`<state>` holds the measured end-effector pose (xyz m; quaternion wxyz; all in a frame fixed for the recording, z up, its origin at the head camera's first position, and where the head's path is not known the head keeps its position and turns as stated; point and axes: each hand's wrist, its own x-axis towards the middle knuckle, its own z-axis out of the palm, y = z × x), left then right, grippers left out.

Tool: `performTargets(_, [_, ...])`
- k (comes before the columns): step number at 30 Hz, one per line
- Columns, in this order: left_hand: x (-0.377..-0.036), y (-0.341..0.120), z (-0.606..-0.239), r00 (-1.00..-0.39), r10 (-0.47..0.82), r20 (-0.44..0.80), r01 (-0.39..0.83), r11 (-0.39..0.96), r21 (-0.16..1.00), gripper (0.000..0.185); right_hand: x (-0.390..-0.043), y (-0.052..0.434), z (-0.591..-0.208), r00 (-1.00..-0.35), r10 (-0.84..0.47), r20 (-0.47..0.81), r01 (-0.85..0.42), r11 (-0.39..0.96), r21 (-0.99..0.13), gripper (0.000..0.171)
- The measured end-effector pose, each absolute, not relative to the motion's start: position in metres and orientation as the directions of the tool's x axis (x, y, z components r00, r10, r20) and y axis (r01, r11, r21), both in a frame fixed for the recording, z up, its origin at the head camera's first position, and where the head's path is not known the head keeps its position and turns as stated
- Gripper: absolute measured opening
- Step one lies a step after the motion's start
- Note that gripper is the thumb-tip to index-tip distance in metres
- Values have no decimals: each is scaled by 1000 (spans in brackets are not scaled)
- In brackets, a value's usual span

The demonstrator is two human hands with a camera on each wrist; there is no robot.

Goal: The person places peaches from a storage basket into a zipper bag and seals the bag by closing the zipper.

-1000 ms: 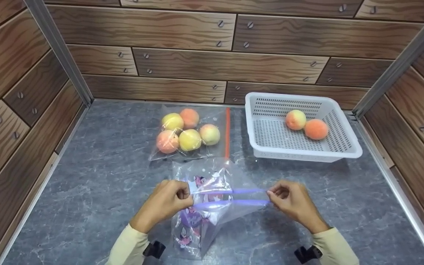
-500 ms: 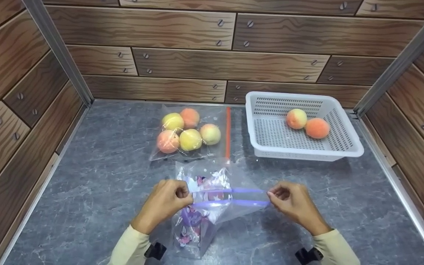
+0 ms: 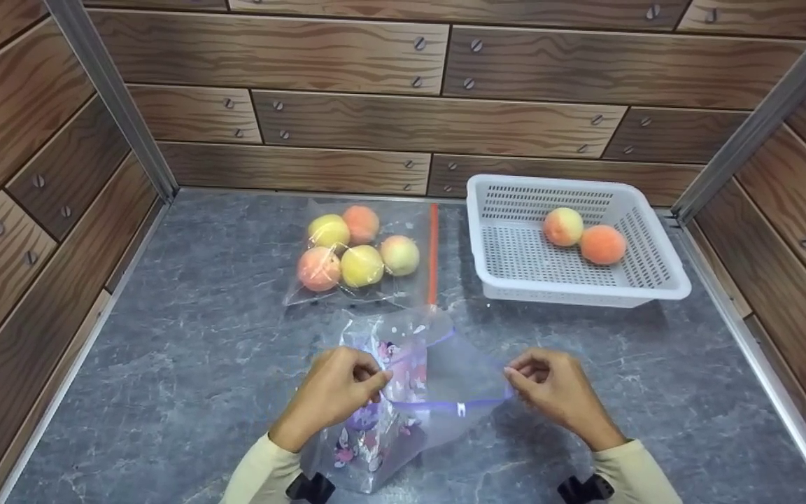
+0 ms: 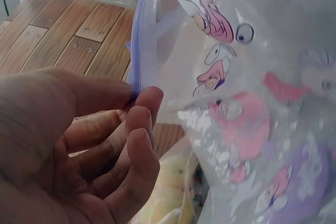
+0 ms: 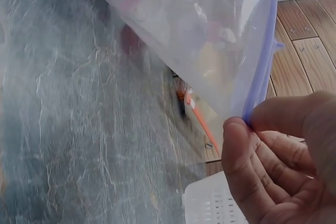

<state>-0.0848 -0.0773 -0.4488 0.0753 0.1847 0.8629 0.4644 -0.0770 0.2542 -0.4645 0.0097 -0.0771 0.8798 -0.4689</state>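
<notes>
Left hand (image 3: 336, 388) and right hand (image 3: 551, 388) are each pinching one side of the purple-zip bag (image 3: 410, 427), probably so its mouth's gaping wide. It's being held between them, near that bag of fruit (image 3: 434, 252).
</notes>
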Motion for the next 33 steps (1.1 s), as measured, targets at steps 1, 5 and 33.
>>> performTargets(1, [-85, -76, -449, -918, 395, 30, 230, 471, 852, 21, -77, 254, -464, -989, -144, 43, -114, 537, -836, 7])
performTargets(5, [-87, -70, -449, -906, 423, -23, 134, 336, 932, 21, -78, 251, -461, -991, -132, 4, -70, 499, -864, 12])
performTargets(33, [-82, -44, -460, -905, 422, -42, -78, -68, 995, 28, -82, 252, -453, -983, -181, -28, -65, 487, -871, 26])
